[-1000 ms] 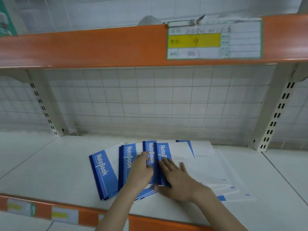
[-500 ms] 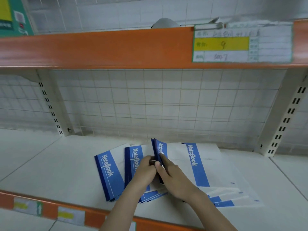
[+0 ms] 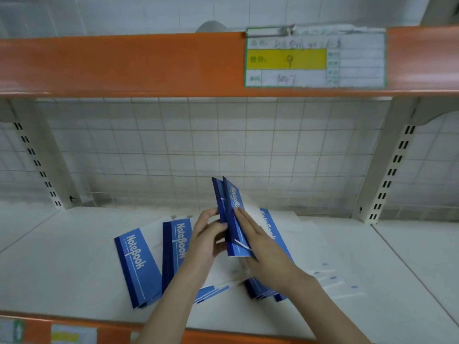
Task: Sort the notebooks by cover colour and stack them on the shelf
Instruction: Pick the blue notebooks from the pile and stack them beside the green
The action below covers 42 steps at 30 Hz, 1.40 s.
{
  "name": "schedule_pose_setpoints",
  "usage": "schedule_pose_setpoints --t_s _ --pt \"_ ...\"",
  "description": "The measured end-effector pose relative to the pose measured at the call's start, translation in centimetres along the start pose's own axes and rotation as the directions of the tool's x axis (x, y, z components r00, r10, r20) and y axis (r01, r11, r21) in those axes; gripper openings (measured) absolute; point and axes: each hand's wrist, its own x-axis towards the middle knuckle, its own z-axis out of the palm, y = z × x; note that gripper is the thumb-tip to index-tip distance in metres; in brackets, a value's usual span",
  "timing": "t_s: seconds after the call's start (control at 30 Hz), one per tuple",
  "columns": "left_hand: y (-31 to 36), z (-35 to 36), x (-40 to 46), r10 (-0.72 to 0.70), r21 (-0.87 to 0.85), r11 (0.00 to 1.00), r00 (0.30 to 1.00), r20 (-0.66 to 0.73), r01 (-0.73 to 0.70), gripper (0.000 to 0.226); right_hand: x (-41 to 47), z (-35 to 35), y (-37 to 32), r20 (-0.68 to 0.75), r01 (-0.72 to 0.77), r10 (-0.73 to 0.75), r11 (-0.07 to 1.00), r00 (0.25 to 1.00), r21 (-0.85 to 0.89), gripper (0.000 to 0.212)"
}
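Both hands, left hand (image 3: 207,235) and right hand (image 3: 263,247), grip two blue notebooks (image 3: 229,214) upright on the shelf (image 3: 62,256); next, lay them flat on a blue pile.

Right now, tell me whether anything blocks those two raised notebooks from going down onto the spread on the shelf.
Nothing visible does. The raised notebooks, pinched between the left hand and right hand, stand tilted directly over the fanned notebooks on the shelf; only the hands themselves lie between them.
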Motion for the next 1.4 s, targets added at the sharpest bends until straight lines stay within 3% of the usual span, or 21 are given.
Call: schedule_pose_setpoints --t_s 0.07,0.17,0.27,0.33,0.4,0.5,0.57,0.73,0.83,0.9,0.97,1.03,1.13,1.2,1.23,1.27,1.33,1.37,1.4 --pt "0.0 1.1 0.2 0.067 -0.055 0.996 0.995 0.069 -0.064 0.020 -0.1 -0.9 -0.1 -0.109 -0.004 0.020 0.989 0.994 0.148 0.075" --pt "-0.6 2.6 0.4 0.078 0.171 0.981 0.994 0.081 -0.091 0.023 -0.7 -1.9 -0.4 -0.341 0.036 0.111 0.917 0.933 0.397 0.040" --pt "-2.2 3.5 0.8 -0.047 0.373 0.926 0.998 -0.035 0.057 0.017 -1.5 -2.8 -0.4 -0.493 0.077 0.235 0.843 0.837 0.533 0.023" --pt "-3.2 4.2 1.0 -0.173 0.409 0.893 0.982 -0.074 0.188 0.012 -2.1 -3.6 -0.2 -0.522 0.082 0.229 0.859 0.822 0.505 0.018" --pt "-4.0 5.0 1.2 -0.263 0.456 0.851 0.963 -0.064 0.262 0.011 -2.8 -4.7 0.3 -0.484 0.050 0.136 0.934 0.864 0.353 0.021" --pt "-4.8 6.1 1.6 -0.288 0.606 0.761 0.958 -0.001 0.229 0.013 -3.7 -6.0 2.2 -0.341 -0.010 0.063 0.988 0.938 0.156 0.078" --pt "-5.0 6.8 2.0 -0.307 0.624 0.739 0.951 -0.022 0.254 0.025 -4.1 -6.4 3.8 -0.270 -0.080 0.088 0.996 0.959 0.042 0.090" --pt "-5.7 7.7 2.6 -0.301 0.625 0.721 0.948 -0.105 0.298 0.009 -4.5 -6.0 7.0 -0.132 -0.182 0.157 0.963 0.979 -0.199 0.077" --pt "-5.8 8.1 2.8 -0.282 0.625 0.723 0.952 -0.120 0.293 0.013 -4.5 -5.2 8.2 -0.028 -0.168 0.168 0.930 0.985 -0.327 0.077" --pt "-5.8 8.5 3.0 -0.270 0.598 0.736 0.947 -0.172 0.318 0.022 -4.4 -4.4 8.6 0.092 -0.149 0.193 0.923 0.977 -0.354 0.064" --pt "-5.8 8.7 2.8 -0.278 0.522 0.773 0.932 -0.233 0.361 0.032 -4.4 -3.7 8.5 0.187 -0.145 0.209 0.941 0.960 -0.307 0.083" --pt "-6.0 8.9 2.7 -0.266 0.401 0.855 0.941 -0.207 0.330 0.042 -4.6 -3.3 8.8 0.174 -0.147 0.198 0.952 0.965 -0.267 0.097" --pt "-5.7 9.4 2.5 -0.218 0.277 0.924 0.958 -0.187 0.264 0.044 -4.7 -3.2 9.0 0.031 -0.169 0.182 0.954 0.983 -0.247 0.073" --pt "-5.3 9.7 2.0 -0.160 0.337 0.921 0.979 -0.130 0.195 0.037 -4.6 -3.5 8.7 -0.039 -0.204 0.201 0.962 0.979 -0.179 0.068" --pt "-5.1 9.5 1.7 -0.109 0.459 0.877 0.989 -0.096 0.141 0.034 -4.5 -3.6 8.6 -0.049 -0.211 0.206 0.966 0.977 -0.147 0.068" --pt "-5.1 9.0 1.4 -0.051 0.632 0.771 0.997 -0.062 0.079 0.033 -4.6 -3.8 8.5 -0.049 -0.208 0.203 0.970 0.978 -0.128 0.068" --pt "-5.1 7.8 0.8 0.076 0.939 0.345 0.997 -0.033 0.005 0.037 -4.8 -4.1 8.3 -0.057 -0.189 0.184 0.978 0.981 -0.089 0.069" --pt "-5.0 7.0 0.5 0.119 0.985 0.171 0.991 -0.054 0.034 0.040 -4.9 -4.1 8.2 -0.071 -0.181 0.177 0.982 0.982 -0.050 0.069" --pt "-4.8 6.2 0.1 0.132 0.993 0.066 0.986 -0.105 0.097 0.042 -4.9 -4.1 7.9 -0.087 -0.183 0.183 0.983 0.979 0.006 0.067"
